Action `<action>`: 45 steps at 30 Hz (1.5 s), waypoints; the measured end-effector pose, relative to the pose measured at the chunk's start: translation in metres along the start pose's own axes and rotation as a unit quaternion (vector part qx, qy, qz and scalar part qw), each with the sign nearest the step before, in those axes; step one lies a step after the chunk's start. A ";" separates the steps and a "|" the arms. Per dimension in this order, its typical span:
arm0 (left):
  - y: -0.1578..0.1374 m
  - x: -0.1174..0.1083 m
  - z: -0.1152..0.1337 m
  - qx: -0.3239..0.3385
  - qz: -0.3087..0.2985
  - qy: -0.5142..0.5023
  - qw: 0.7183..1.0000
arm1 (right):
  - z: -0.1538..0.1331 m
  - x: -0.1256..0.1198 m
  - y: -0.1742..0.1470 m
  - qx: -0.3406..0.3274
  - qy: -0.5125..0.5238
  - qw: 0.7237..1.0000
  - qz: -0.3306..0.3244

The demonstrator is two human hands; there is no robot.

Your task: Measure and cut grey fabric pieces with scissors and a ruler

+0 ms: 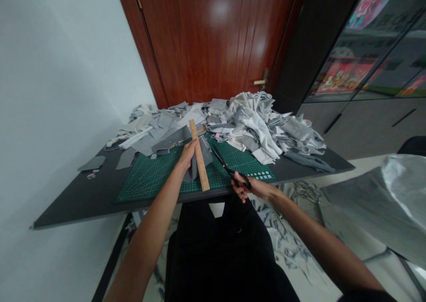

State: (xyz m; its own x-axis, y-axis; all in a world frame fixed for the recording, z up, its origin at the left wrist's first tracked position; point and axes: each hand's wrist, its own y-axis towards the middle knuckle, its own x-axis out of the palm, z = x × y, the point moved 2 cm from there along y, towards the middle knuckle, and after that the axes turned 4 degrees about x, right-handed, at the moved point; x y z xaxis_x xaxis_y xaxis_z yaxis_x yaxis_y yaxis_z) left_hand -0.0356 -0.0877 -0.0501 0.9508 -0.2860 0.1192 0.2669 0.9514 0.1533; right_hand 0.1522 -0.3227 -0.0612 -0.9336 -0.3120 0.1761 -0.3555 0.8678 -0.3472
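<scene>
My left hand is closed on a wooden ruler, which slants over a grey piece of fabric. Part of that fabric is hidden under the ruler and the hand. In my right hand is a pair of black scissors, fingers through the handles. The blades point up and left toward the fabric's right side, apart from it. Both hands are above a green cutting mat with a printed grid.
A heap of grey and white fabric pieces covers the back of the dark table. A small grey piece lies at the left. Scraps litter the floor. A wooden door stands behind, a white wall at left.
</scene>
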 end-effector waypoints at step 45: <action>0.002 0.011 -0.010 0.118 -0.114 0.034 0.986 | -0.002 0.022 0.031 -0.035 0.123 0.991 -0.042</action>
State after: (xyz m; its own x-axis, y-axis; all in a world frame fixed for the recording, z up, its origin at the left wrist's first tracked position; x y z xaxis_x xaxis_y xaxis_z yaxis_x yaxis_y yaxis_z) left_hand -0.0229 -0.0881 -0.0588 0.8808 -0.4735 -0.0102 0.4390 0.8081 0.3927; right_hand 0.1210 -0.3018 -0.0657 -0.8592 -0.2878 0.4231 -0.4191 0.8702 -0.2591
